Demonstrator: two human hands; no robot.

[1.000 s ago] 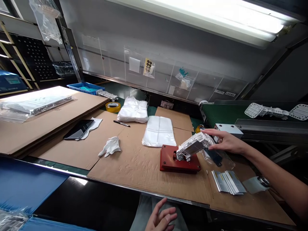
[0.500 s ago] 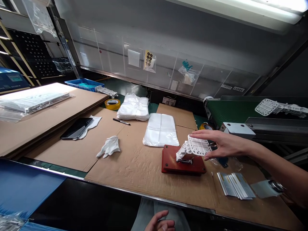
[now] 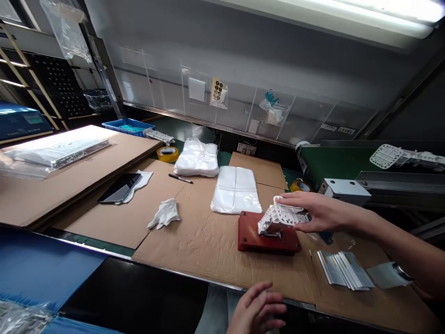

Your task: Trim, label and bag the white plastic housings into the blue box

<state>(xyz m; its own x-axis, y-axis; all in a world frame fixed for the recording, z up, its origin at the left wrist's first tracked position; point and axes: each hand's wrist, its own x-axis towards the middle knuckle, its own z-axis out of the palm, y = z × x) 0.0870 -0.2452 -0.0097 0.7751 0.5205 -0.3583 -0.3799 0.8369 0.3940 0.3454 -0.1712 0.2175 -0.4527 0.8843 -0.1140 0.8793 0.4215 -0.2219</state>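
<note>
My right hand (image 3: 318,211) grips the rounded, hole-dotted end of a white plastic part (image 3: 287,214), thumb below and fingers on top. The part's narrower ribbed end slants down to the left, over a red block (image 3: 252,236) with a metal piece (image 3: 273,234) on its top. Whether the part touches the block I cannot tell. My left hand (image 3: 259,310) is at the table's front edge, fingers apart, holding nothing. To the right of the block lies a row of flat silvery strips (image 3: 344,270), with a translucent bottle (image 3: 387,274) beside it.
Packs of clear plastic bags (image 3: 236,190) lie behind the block. A white glove (image 3: 165,213), a pen (image 3: 181,178) and a phone (image 3: 120,189) are to the left. Another white part (image 3: 405,157) rests by the green conveyor (image 3: 337,157). Cardboard sheets (image 3: 69,162) are stacked at left.
My left hand has risen from below toward the table edge, its fingers spreading. In my right hand the white part has tilted up slightly from the red block, showing more of the metal piece.
</note>
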